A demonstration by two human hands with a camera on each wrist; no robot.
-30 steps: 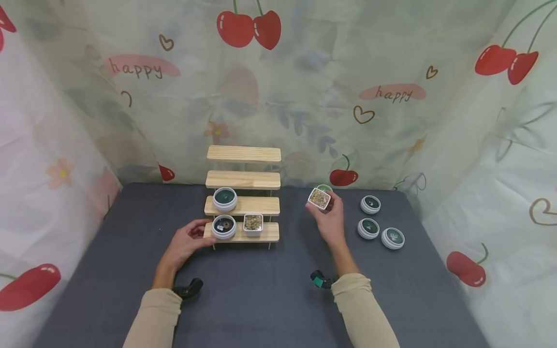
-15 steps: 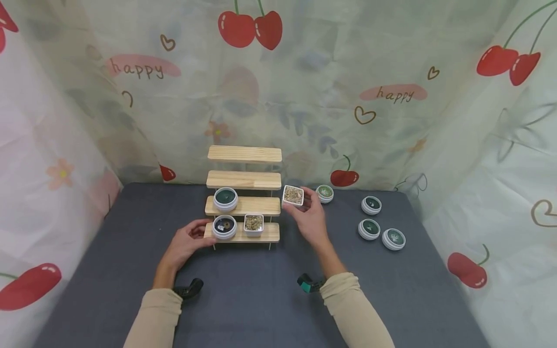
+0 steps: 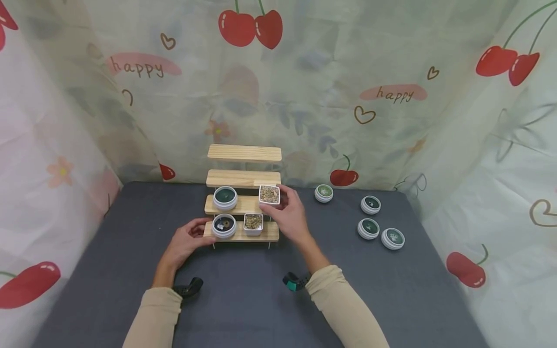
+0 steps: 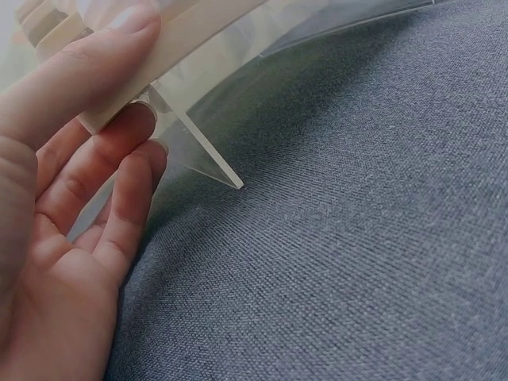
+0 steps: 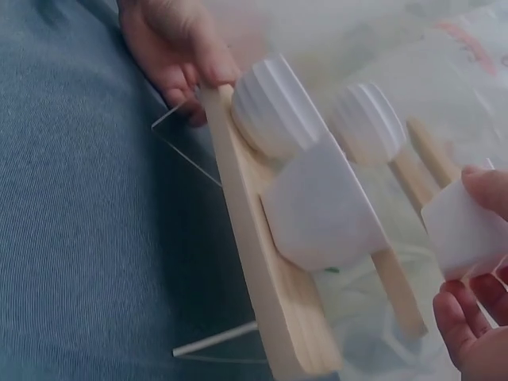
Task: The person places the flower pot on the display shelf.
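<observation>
Gripping square pot (image 3: 269, 195) and rack (image 3: 248, 205)

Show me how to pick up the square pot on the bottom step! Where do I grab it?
Try pinching the square pot by its flat front and back walls, just under the rim, coming from the right. It stands upright, the round pot is close on its left, and the bottom step is bare at its right end.
</observation>
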